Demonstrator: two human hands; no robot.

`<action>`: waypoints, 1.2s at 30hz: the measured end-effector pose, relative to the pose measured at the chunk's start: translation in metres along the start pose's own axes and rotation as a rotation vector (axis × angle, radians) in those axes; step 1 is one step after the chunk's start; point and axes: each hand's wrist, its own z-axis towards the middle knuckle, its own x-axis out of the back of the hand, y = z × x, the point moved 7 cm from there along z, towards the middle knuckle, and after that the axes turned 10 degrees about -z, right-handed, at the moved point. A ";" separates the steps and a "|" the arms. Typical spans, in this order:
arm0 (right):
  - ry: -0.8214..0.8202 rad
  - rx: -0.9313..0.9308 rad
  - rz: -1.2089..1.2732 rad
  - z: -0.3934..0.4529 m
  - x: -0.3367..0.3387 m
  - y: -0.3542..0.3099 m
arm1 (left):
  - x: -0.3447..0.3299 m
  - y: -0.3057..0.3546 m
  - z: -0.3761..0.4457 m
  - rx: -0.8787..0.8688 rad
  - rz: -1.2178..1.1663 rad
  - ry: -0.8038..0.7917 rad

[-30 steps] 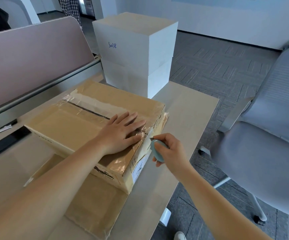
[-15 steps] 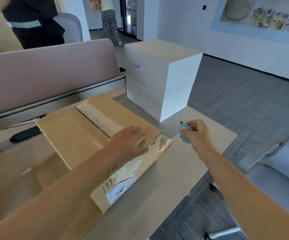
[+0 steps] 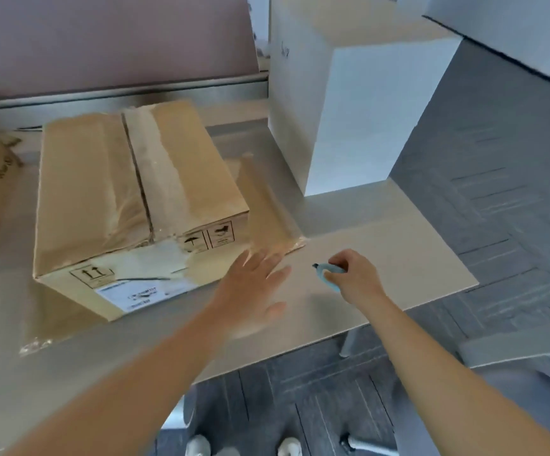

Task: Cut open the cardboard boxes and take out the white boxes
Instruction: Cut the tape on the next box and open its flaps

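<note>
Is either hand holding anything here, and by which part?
The right hand grips the blue cutter by its body, tip exposed. The left hand is spread open, holding nothing.

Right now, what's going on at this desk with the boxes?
A person is partway through opening a taped cardboard box on the desk. The right hand grips a small light-blue box cutter, held over the desk to the right of the box. The left hand, fingers spread and motion-blurred, is near the box's right end, beside a strip of loose packing tape. The box's flaps are closed. Stacked white boxes stand at the back of the desk.
</note>
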 end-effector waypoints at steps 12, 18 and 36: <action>-0.104 0.137 -0.181 0.009 -0.049 -0.003 | -0.041 -0.035 -0.027 0.249 -0.064 -0.059; -0.018 0.331 -0.175 -0.003 -0.012 -0.067 | 0.018 -0.026 -0.049 0.161 -0.027 0.178; -0.160 0.747 -0.624 -0.022 -0.037 -0.222 | 0.074 -0.176 -0.123 0.510 -0.211 0.324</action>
